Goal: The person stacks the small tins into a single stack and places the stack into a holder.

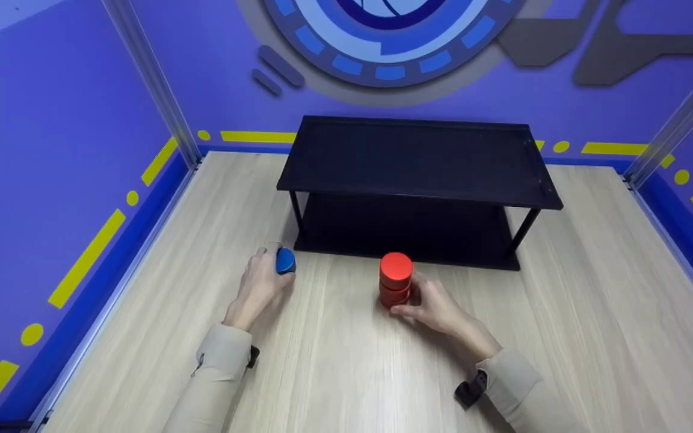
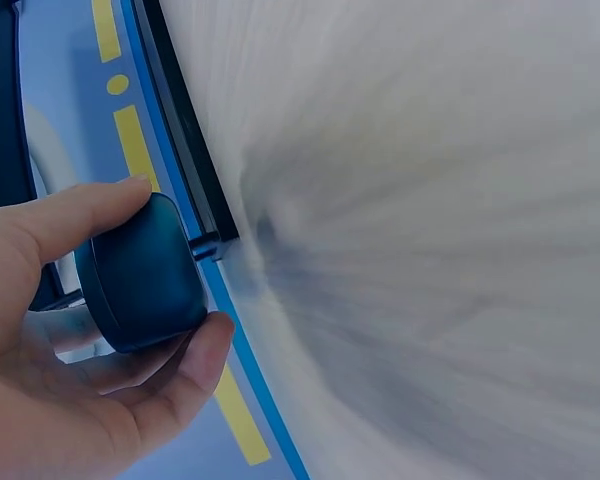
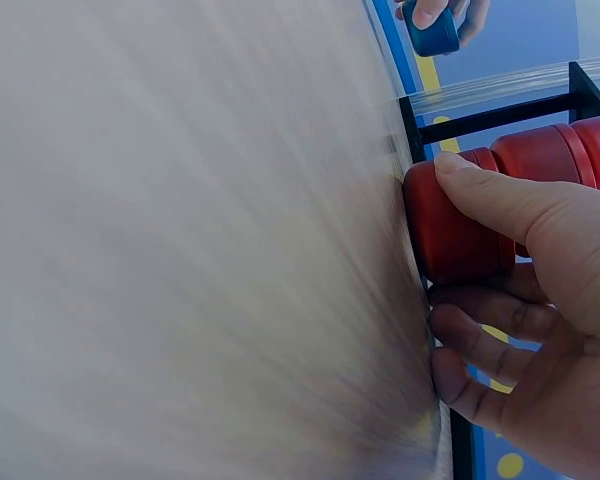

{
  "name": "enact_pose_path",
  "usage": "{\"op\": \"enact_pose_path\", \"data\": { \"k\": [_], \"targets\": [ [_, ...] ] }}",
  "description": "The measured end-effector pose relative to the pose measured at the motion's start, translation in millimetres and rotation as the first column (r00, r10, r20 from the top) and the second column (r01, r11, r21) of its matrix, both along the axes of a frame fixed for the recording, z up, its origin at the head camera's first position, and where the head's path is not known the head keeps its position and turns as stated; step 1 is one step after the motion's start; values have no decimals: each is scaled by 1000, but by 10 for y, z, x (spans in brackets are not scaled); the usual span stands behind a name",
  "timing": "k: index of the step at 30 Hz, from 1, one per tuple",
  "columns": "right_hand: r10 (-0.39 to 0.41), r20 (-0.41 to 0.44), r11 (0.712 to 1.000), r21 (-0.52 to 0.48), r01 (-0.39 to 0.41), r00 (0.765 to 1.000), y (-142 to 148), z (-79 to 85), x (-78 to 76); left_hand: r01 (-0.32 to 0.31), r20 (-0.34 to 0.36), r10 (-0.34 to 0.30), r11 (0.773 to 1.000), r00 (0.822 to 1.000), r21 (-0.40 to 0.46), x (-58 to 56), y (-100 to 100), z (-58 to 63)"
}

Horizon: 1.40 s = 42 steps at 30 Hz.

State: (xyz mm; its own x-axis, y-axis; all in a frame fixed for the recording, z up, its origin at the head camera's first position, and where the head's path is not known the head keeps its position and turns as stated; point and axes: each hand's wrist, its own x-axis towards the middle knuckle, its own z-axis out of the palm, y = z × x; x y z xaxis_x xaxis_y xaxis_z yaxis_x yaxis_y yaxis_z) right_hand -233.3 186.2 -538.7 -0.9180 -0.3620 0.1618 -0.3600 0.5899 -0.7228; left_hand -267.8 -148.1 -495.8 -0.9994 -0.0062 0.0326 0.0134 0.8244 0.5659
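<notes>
My left hand [image 1: 260, 281] grips a small round blue canister [image 1: 286, 261] between thumb and fingers, left of the shelf's front. In the left wrist view the canister [image 2: 148, 275] is held above the tabletop. A stack of red canisters [image 1: 396, 269] stands upright on the table, just in front of the shelf's middle. My right hand [image 1: 437, 305] holds the lowest one from the right side. In the right wrist view my thumb lies along one side of that red canister [image 3: 455, 222], and my fingers curl at the other.
Behind both hands stands a black two-tier shelf [image 1: 412, 159] with thin posts and a lower board [image 1: 406, 231]. The light wood table [image 1: 334, 373] is bounded by blue panels [image 1: 52, 150] with yellow marks at the left, back and right.
</notes>
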Motion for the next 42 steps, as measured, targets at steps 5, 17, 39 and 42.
{"op": "enact_pose_path", "data": {
  "k": [5,17,39,42],
  "targets": [
    [-1,2,1000,-6,1,1000,-1,7,0,6,4,-6,1000,1000,-3,8,59,37],
    [7,-30,1000,-5,-7,1000,4,-24,7,35,-48,-35,999,998,-12,62,175,90],
    [6,-31,1000,-3,-6,1000,2,-14,3,78,-105,-80,997,991,-24,139,338,288],
    [7,-29,1000,-4,-7,1000,1,-13,-1,88,-125,-91,996,988,-36,138,352,301]
  ]
}}
